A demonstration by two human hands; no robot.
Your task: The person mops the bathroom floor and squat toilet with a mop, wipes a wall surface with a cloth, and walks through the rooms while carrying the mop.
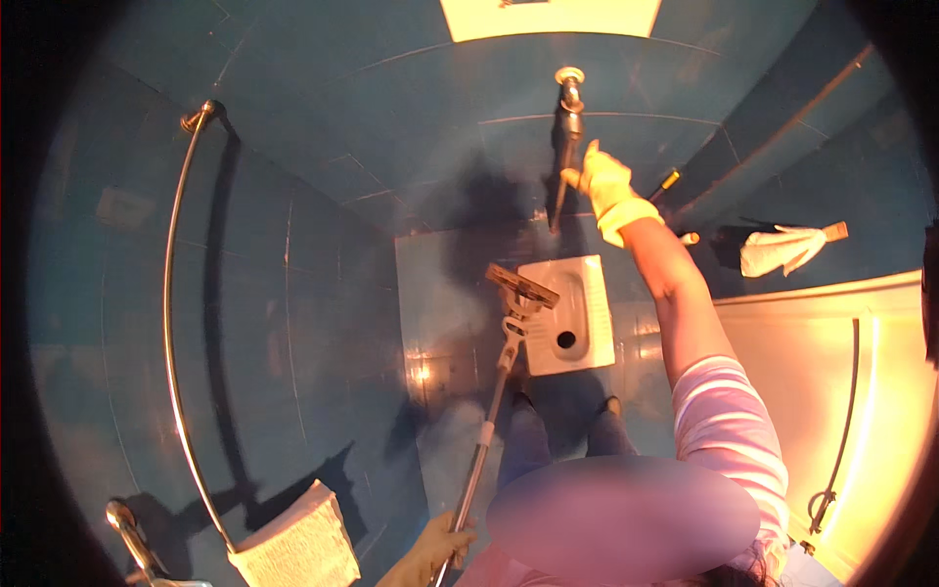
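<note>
"What sort of place are you in?"

"A bathroom: you have a squat toilet (601,328) before you, a tap (572,110) ahead, blue tiles (323,249) around you and a towel (298,540) at your left."

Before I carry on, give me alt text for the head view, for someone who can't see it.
A gloved left hand grips a mop, its head at the left edge of a white squat toilet. The gloved right hand stretches out beside a wall tap; contact is unclear. Blue tiled walls surround the scene.
</note>
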